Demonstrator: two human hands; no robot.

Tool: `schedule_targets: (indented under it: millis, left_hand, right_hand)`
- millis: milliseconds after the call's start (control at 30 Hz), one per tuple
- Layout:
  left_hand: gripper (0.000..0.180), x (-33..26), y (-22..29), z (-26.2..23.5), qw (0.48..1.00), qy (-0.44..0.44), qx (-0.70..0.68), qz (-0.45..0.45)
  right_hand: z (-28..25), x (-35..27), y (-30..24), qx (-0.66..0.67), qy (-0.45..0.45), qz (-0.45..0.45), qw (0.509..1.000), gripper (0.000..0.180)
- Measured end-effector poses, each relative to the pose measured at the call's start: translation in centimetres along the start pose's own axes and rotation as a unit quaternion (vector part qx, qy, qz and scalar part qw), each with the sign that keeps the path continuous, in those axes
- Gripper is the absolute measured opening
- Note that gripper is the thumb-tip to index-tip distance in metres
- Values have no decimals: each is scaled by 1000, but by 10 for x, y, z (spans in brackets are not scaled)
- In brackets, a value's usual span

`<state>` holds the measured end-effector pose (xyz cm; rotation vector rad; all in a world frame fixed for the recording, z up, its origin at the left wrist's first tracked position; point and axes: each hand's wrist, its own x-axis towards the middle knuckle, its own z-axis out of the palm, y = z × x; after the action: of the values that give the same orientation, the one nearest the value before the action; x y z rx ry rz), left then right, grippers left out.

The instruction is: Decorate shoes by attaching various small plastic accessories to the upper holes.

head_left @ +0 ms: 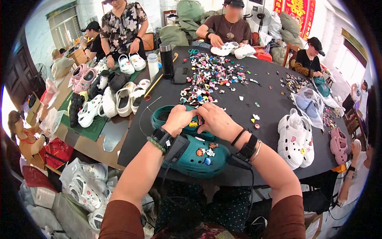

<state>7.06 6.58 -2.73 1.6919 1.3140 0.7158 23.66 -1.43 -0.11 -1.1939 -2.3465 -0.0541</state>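
Two teal clogs lie on the black table point(270, 107) right in front of me. The nearer clog point(203, 159) carries several small charms on its top. My left hand point(179, 118) and my right hand point(215, 119) are both on the farther teal clog point(161, 116), fingers pinched together over a small yellow charm point(193, 124) on its top. Both wrists wear black strapped devices. A big pile of loose colourful charms point(209, 79) is spread on the table just beyond my hands.
A white pair of clogs point(295, 139) and a pink pair point(339, 145) lie at my right. White and black clogs point(115, 99) crowd the left table. A black flask point(166, 59) and a phone point(181, 75) stand beyond. Several people sit around, one holding white clogs point(232, 48).
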Motion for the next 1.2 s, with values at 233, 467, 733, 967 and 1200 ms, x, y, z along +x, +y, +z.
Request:
schedule_targets:
  millis: [233, 467, 733, 967, 1200]
  left_hand:
    - [32, 3, -12, 4, 999, 12, 39, 35]
    - [25, 5, -17, 7, 999, 0, 24, 32]
    - [27, 2, -15, 6, 999, 8, 17, 39]
    - [45, -5, 11, -12, 999, -47, 11, -7]
    - [63, 10, 11, -19, 995, -82, 58, -21]
  right_hand:
    - [0, 2, 10, 39, 7, -18, 999, 30]
    - [4, 0, 14, 79, 54, 12, 995, 12]
    - [15, -2, 21, 203, 64, 99, 972, 13]
    - [16, -3, 27, 324, 29, 176, 929, 10]
    - [18, -2, 28, 360, 16, 204, 910, 12]
